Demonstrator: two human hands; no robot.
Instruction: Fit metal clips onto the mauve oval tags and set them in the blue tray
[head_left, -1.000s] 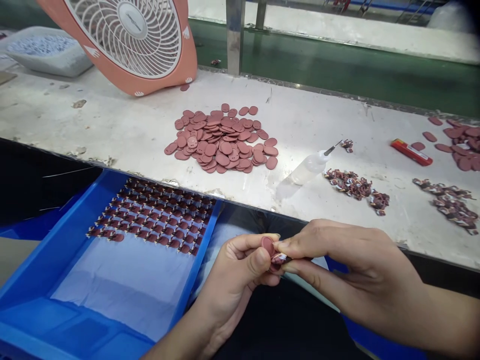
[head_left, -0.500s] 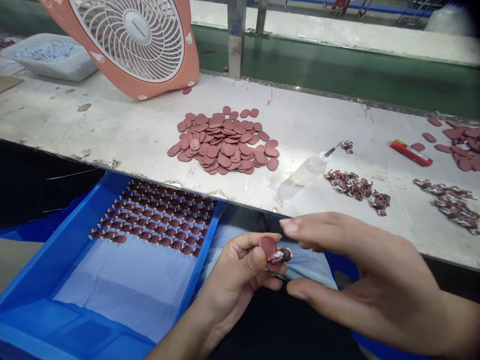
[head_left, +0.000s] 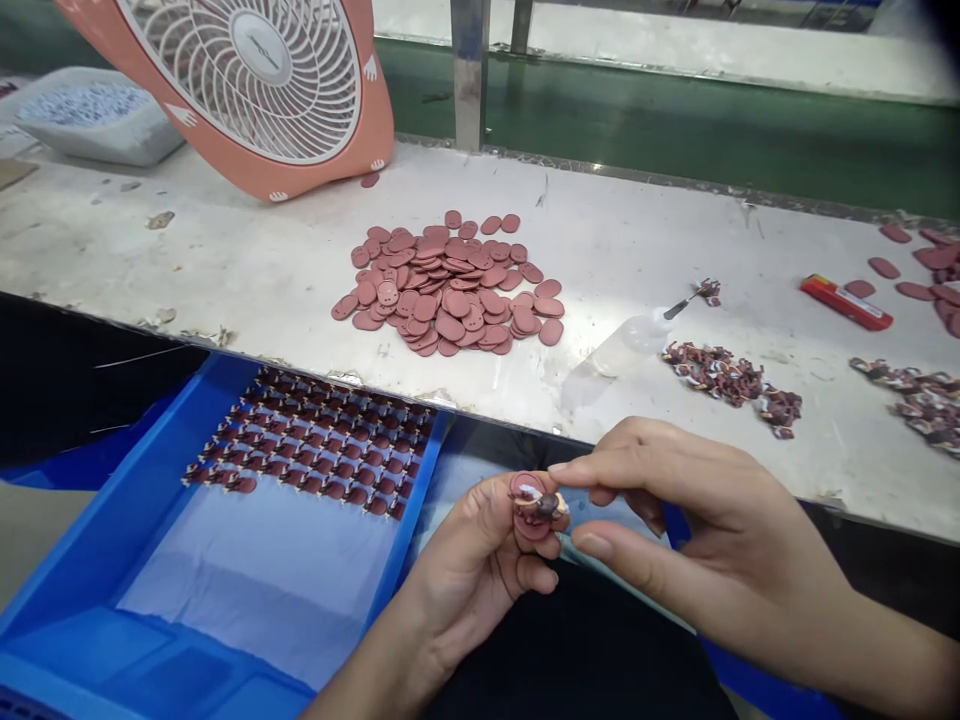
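My left hand (head_left: pixel 466 560) is closed on a small painted figurine (head_left: pixel 547 507) with dark hair, lying against a reddish-brown oval base (head_left: pixel 532 530). Thumb and fingers grip the base's edge, and part of it is hidden behind the figurine. Beside it, my right hand (head_left: pixel 705 520) has thumb and index finger apart. Its index fingertip comes close to the figurine; whether it touches I cannot tell. Below left, rows of figurines on oval bases (head_left: pixel 330 450) lie on a white sheet in a blue tray (head_left: pixel 225 650).
On the white bench lie a pile of oval bases (head_left: pixel 450 290), a needle-tipped bottle (head_left: pixel 626 343), loose figurines (head_left: pixel 720 373) and a red box-cutter-like object (head_left: pixel 847 303). An orange fan (head_left: pixel 259 60) stands at the back left near a bowl of small pale pieces (head_left: pixel 142 140).
The figurine in my left hand has turned and now lies more over the base. My right hand's fingers have come nearer to it. The view has shifted slightly.
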